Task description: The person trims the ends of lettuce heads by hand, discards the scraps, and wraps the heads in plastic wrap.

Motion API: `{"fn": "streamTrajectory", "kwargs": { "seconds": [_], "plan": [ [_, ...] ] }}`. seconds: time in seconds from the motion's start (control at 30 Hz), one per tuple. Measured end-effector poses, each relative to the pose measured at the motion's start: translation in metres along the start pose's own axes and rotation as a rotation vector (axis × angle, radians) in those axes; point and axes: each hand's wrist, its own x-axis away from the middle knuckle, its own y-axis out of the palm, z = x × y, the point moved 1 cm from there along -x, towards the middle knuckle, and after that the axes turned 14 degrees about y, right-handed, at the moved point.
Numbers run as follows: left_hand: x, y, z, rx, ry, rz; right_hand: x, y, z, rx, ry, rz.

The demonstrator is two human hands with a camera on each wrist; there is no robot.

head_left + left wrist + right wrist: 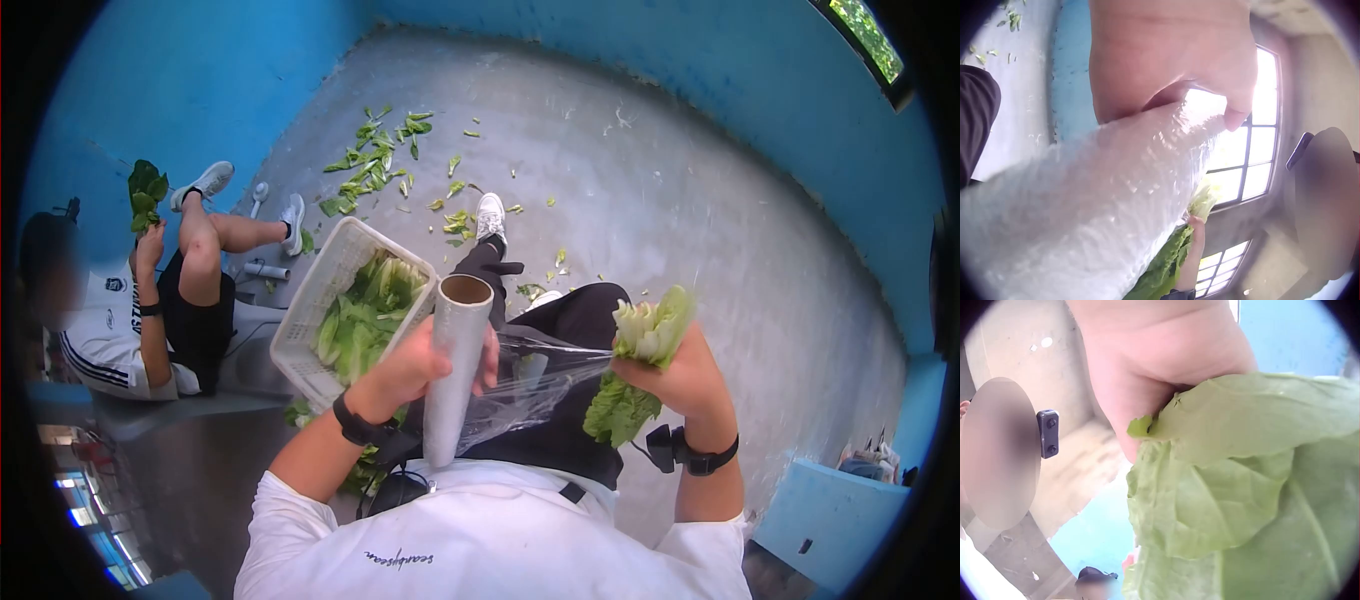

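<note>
We are gripping the film roll (456,385) in our left hand (410,365), fingers curled, and clasping the leafy greens (650,335) in our right hand (685,375); clear film (535,385) is spanning between them.

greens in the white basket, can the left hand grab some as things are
Probably not without letting go first: the left hand is curled round the film roll. Otherwise the way looks free, with the open-topped basket beside it and greens showing inside.

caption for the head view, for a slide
Left hand grips a film roll; right hand holds leafy greens
</note>
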Motion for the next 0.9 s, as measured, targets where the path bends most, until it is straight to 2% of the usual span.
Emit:
{"fn": "streamTrajectory", "kwargs": {
  "seconds": [0.03,0.07,0.1,0.17,0.2,0.3,0.4,0.47,0.5,0.53,0.63,0.77,0.9],
  "plan": [
    [0.000,0.000,-0.001,0.001,0.018,-0.035,0.002,0.001,-0.002,0.041,-0.016,0.009],
    [0.002,0.002,0.000,-0.040,-0.012,0.007,0.001,0.000,-0.002,0.037,-0.009,0.001],
    [0.005,-0.003,-0.003,-0.077,0.007,-0.046,-0.003,-0.003,0.006,0.048,0.001,0.031],
    [0.004,0.002,0.000,-0.027,0.004,-0.039,-0.013,-0.009,0.027,0.061,0.015,0.076],
    [0.005,0.002,0.002,0.002,0.008,-0.049,-0.014,-0.013,0.029,0.016,0.070,0.032],
    [0.007,0.006,0.003,-0.074,0.005,-0.027,-0.024,-0.023,0.048,0.032,0.096,0.139],
    [0.012,0.012,-0.001,-0.144,-0.025,-0.091,-0.008,0.000,0.019,-0.109,0.115,0.013],
    [0.008,0.016,-0.004,-0.136,-0.051,-0.150,-0.006,0.019,0.003,-0.015,-0.097,-0.136],
    [0.008,0.019,-0.005,-0.144,-0.059,-0.175,-0.009,0.030,0.003,-0.063,-0.131,-0.217],
    [0.007,0.018,-0.005,-0.149,-0.067,-0.192,-0.009,0.037,-0.005,0.025,-0.136,-0.255],
    [0.007,0.023,-0.003,-0.171,-0.084,-0.189,-0.026,0.053,0.011,0.127,-0.097,-0.310],
    [0.013,0.012,-0.001,-0.222,-0.090,-0.172,-0.031,0.056,0.017,0.034,-0.092,-0.282],
    [0.020,0.009,-0.002,-0.498,-0.054,-0.069,-0.030,0.060,0.015,0.015,-0.055,-0.258]
  ]
}}
